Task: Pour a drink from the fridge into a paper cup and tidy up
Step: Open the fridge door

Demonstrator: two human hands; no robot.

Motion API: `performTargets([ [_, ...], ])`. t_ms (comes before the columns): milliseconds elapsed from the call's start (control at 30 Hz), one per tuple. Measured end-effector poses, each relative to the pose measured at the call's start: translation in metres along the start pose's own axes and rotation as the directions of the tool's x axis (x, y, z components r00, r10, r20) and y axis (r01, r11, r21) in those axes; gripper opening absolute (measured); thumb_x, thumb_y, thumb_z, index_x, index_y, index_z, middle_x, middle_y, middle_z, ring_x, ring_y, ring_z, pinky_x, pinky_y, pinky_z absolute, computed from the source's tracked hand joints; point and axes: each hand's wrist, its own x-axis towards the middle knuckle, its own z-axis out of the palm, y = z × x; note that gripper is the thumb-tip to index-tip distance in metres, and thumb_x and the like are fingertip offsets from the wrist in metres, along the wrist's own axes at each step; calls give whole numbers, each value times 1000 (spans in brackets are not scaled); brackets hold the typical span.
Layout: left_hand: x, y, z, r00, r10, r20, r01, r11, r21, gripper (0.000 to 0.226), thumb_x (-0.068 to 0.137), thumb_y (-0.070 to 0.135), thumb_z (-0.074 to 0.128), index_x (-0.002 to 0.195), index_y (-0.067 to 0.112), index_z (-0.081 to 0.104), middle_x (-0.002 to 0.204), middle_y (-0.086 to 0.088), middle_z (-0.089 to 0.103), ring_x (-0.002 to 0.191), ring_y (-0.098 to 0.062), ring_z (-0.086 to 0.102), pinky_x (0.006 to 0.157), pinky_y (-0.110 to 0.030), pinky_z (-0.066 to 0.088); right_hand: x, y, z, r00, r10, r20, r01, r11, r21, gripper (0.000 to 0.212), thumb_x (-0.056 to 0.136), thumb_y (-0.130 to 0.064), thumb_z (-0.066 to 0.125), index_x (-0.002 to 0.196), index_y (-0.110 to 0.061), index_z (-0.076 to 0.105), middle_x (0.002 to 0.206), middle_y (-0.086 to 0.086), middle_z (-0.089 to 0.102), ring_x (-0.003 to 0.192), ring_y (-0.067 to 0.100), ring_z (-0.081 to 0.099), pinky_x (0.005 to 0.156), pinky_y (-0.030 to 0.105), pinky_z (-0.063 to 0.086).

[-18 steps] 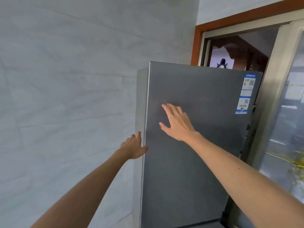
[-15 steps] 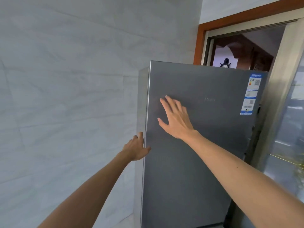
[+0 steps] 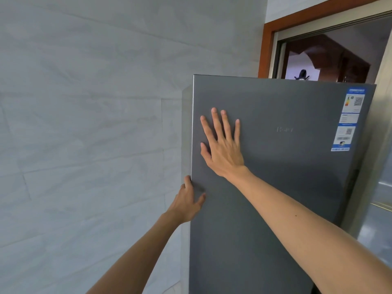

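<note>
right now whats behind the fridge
Over the top of the fridge, a wood-framed doorway and a small dark ornament show. A tiled wall runs along its left. Everything lower behind it is covered by the fridge itself.

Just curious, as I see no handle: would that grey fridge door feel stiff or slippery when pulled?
Probably stiff: the fridge door is one tall flat slab. Likely slippery on its smooth front, perhaps why the left hand grips its edge while the right hand lies flat on it.
</note>
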Motion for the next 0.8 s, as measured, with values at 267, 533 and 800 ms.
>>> performTargets([
  [267,5,-2,6,999,9,-50,-11,998,-55,45,94,30,58,124,13,29,116,-10,62,101,-29,63,88,-48,53,1,-8,14,996,42,-78,-41,999,20,73,94,-34,38,158,-19,7,164,13,2,151,35,-1,116,67,5],
  [533,5,-2,15,993,13,-120,-27,993,-114,46,94,23,60,126,10,30,115,-11,60,101,-26,61,88,-43,53,0,-9,13,995,49,-84,-48,999,23,72,95,-34,37,158,-19,5,164,13,1,151,35,-1,115,67,5],
  [800,6,-1,19,993,-30,-118,14,991,-130,41,97,16,58,124,6,30,114,-2,58,100,-23,60,79,-28,47,-2,-9,7,997,46,-64,-43,998,47,72,95,-33,39,158,-20,5,165,12,0,151,34,-3,116,66,6],
])
